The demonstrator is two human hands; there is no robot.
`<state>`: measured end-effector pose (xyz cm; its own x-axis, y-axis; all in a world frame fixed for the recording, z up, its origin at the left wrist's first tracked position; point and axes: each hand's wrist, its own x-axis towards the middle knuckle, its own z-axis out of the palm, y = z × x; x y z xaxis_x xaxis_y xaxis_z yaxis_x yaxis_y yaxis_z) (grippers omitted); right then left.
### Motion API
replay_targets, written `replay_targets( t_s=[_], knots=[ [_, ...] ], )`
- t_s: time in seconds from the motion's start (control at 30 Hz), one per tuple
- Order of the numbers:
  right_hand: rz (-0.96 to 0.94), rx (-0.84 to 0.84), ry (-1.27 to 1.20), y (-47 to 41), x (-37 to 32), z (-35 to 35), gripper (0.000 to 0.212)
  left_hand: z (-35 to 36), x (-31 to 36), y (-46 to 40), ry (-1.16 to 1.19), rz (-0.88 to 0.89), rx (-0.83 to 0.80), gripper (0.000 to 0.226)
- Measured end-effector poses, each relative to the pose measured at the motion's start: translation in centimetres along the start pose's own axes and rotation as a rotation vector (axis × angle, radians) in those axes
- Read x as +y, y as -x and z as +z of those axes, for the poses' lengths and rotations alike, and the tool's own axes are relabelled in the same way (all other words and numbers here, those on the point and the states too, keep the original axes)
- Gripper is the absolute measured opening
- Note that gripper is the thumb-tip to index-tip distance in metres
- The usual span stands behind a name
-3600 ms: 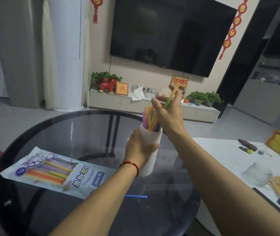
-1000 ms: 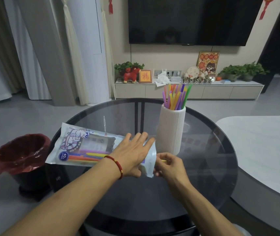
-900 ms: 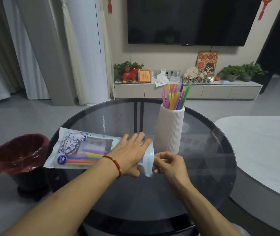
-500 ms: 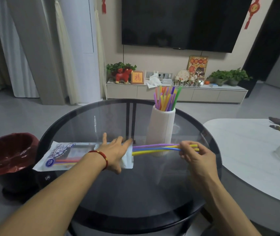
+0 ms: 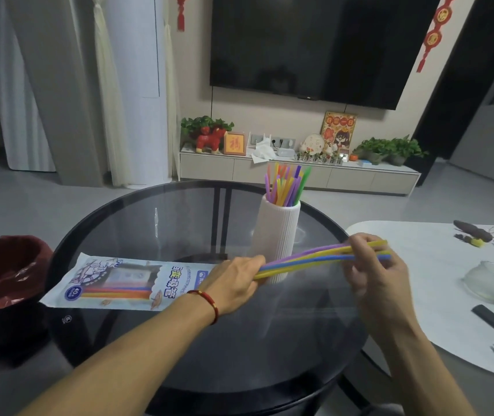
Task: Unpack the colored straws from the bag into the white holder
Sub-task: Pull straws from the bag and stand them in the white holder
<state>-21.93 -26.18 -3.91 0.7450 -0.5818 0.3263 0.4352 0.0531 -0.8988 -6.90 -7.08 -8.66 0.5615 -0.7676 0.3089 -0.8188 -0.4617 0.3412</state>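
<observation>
Left hand [image 5: 233, 282] flat, grip relaxed, pressing straw bag [image 5: 125, 283] to glass table [image 5: 179, 223]; right hand [image 5: 371, 268] grip pinched round purple, yellow and blue straws [image 5: 305, 259] half out of the bag, before the white holder [image 5: 278, 235] already holding straws.

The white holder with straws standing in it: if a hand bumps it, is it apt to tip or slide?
The white holder is tall and narrow, so a knock near its rim would probably tip it. It stands on a smooth glass table, so it may slide first. The standing straws look light and likely add little weight.
</observation>
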Motion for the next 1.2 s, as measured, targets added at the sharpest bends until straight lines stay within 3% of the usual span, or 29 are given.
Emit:
replay_targets(
  t_s=[0.07,0.13,0.27,0.4,0.5,0.6,0.7,0.83,1.1,1.2],
  knots=[
    [0.111,-0.092,-0.096,0.0,1.0,1.1,0.048,-0.3,0.3,0.0,-0.005,0.03,0.045,0.015],
    [0.153,-0.2,0.041,0.4,2.5,2.6,0.061,-0.5,1.0,-0.1,-0.003,0.069,0.084,0.012],
    [0.025,-0.195,0.352,0.0,3.4,4.8,0.027,-0.9,2.0,-0.3,0.089,0.088,0.174,0.02],
    [-0.072,-0.083,0.33,-3.0,0.1,3.0,0.027,-2.0,1.2,-1.5,0.281,-0.066,0.215,0.062],
    [-0.147,-0.039,0.307,-5.4,-3.1,2.0,0.031,-2.6,1.4,-3.6,0.502,-0.241,0.329,0.081],
    [-0.204,-0.04,0.357,-7.8,-5.0,2.7,0.036,-2.6,2.2,-6.5,0.683,-0.349,0.292,0.108],
    [-0.278,-0.054,0.541,-9.8,-6.0,4.1,0.037,-2.0,3.0,-8.4,0.766,-0.37,0.281,0.095],
    [-0.3,-0.046,0.75,-12.1,-6.5,5.9,0.034,-0.8,3.0,-8.8,0.728,-0.353,0.388,0.071],
    [-0.361,-0.009,1.105,-12.6,-1.6,9.5,0.033,-1.0,3.0,-8.4,0.656,-0.367,0.378,0.067],
    [-0.335,0.023,1.05,-12.2,-0.3,10.2,0.03,-1.0,3.0,-8.2,0.652,-0.378,0.396,0.065]
  ],
)
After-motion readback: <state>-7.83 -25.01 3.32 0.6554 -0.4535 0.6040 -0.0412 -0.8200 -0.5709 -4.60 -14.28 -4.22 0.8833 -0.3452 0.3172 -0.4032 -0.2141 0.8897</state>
